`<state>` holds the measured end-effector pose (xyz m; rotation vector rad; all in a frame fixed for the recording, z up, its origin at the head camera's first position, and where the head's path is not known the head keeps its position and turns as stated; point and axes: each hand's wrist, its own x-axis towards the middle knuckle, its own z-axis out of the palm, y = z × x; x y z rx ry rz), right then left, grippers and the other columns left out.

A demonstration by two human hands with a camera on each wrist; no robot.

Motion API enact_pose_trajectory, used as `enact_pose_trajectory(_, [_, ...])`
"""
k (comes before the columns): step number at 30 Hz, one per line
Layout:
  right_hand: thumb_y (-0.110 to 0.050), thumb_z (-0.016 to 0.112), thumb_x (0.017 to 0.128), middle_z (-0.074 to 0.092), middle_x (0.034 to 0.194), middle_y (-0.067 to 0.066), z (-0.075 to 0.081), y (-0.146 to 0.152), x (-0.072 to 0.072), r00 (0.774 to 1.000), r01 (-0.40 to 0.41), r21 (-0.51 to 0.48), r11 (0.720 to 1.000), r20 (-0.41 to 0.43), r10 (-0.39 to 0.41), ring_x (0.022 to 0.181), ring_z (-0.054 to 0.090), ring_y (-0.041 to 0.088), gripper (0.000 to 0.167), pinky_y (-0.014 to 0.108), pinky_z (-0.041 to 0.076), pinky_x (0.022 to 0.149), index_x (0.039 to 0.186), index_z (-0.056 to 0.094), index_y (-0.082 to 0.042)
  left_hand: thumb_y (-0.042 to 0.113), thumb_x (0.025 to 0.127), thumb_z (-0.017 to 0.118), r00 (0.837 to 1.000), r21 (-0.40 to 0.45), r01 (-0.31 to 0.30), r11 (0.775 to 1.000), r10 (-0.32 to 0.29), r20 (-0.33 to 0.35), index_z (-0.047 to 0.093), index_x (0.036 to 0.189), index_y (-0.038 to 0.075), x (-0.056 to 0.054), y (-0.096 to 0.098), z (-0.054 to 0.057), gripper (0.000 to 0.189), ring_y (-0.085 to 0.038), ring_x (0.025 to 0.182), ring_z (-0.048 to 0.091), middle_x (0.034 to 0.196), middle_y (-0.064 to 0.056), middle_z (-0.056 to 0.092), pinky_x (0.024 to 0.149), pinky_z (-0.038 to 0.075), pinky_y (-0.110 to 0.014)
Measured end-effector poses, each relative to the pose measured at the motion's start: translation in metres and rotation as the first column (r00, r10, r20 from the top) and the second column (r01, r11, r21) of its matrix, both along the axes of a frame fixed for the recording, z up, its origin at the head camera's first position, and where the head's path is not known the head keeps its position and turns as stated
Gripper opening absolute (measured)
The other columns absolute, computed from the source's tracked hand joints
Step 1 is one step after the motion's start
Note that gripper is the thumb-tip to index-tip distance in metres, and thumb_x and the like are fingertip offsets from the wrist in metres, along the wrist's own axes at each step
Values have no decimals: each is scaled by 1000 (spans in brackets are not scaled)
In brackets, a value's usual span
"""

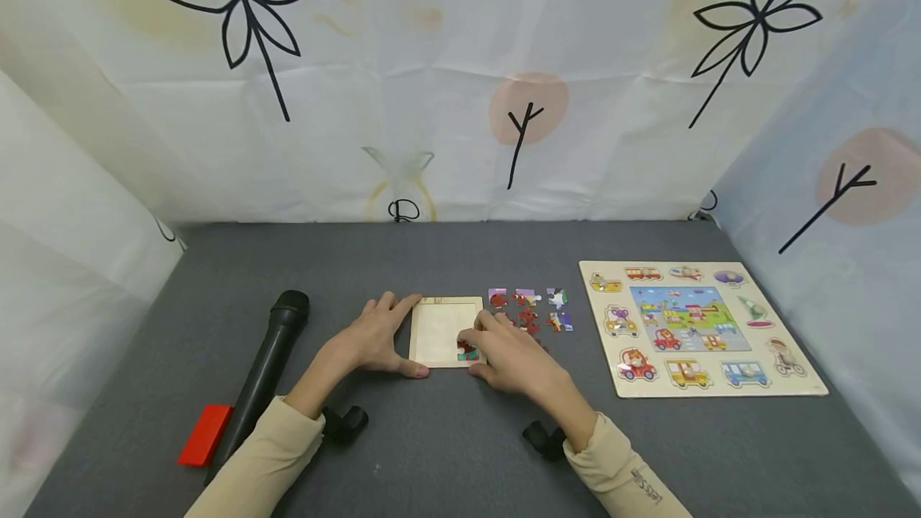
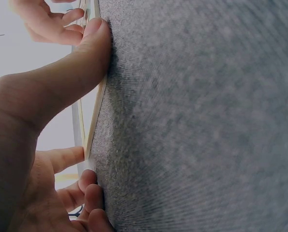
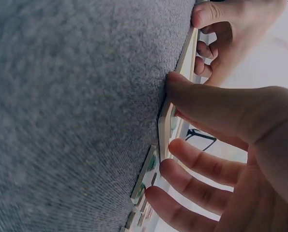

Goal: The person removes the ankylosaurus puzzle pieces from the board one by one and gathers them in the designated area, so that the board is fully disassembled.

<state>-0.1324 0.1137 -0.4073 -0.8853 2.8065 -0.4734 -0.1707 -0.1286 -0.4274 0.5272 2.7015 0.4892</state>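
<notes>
A shallow square wooden puzzle tray (image 1: pixel 440 326) lies on the table, with a few dark red and teal puzzle pieces (image 1: pixel 468 355) in its front right corner. My left hand (image 1: pixel 374 338) holds the tray's left side, thumb along the front edge and index finger at the back left corner. My right hand (image 1: pixel 512 354) is over the right side. Its index finger presses on the pieces in the corner, and its thumb (image 3: pixel 187 92) rests against the front edge. Loose puzzle pieces (image 1: pixel 528 315) lie right of the tray, some partly hidden by that hand.
A board of vehicle pictures (image 1: pixel 780 370) lies at the right. On the left, a black microphone (image 1: pixel 262 370) stretches beside a red block (image 1: pixel 205 436), close to the left forearm. Patterned white cloth (image 1: pixel 460 102) stands behind the grey table (image 1: pixel 460 438).
</notes>
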Motion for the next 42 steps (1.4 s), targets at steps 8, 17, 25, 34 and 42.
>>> enact_pose_trajectory(8, [-17,84,85,60,101,3,-1,0,0,998,-2,-5,1000,-57,1,88,51,16,37,27,41,65,119,69,-12,61,69,89,1000,5,6,1000,-6,0,30,161,15,0,0,0,119,-32,109,48,135,-20,47,92,51,-54])
enact_pose_trajectory(17, [-12,84,82,64,93,2,0,0,-3,999,9,-47,999,-48,-12,80,51,14,31,21,42,62,112,77,-12,60,69,89,1000,4,7,1000,-7,1,30,161,15,0,-1,0,119,-32,111,48,136,-20,47,93,52,-54])
enact_pose_trajectory(25, [-10,79,88,64,98,4,1,5,-3,997,0,-34,999,-79,-3,85,54,15,26,25,46,67,114,74,-11,60,68,90,1000,9,3,1000,-2,-6,30,161,15,0,-1,0,119,-33,111,49,136,-20,48,92,52,-55])
enact_pose_trajectory(34, [-10,77,91,64,104,3,6,38,-4,991,24,-40,999,-130,-29,89,57,18,28,31,50,73,119,72,-12,59,67,91,1000,12,-6,1000,6,-12,32,161,17,1,0,1,119,-32,110,48,134,-20,48,92,52,-54])
enact_pose_trajectory(42, [-5,74,92,64,102,1,7,86,5,989,81,-17,997,-127,-82,84,54,15,30,32,47,71,121,71,-13,58,67,92,1000,12,-3,1000,3,-19,32,160,16,1,-1,0,119,-31,106,48,133,-20,49,90,52,-54])
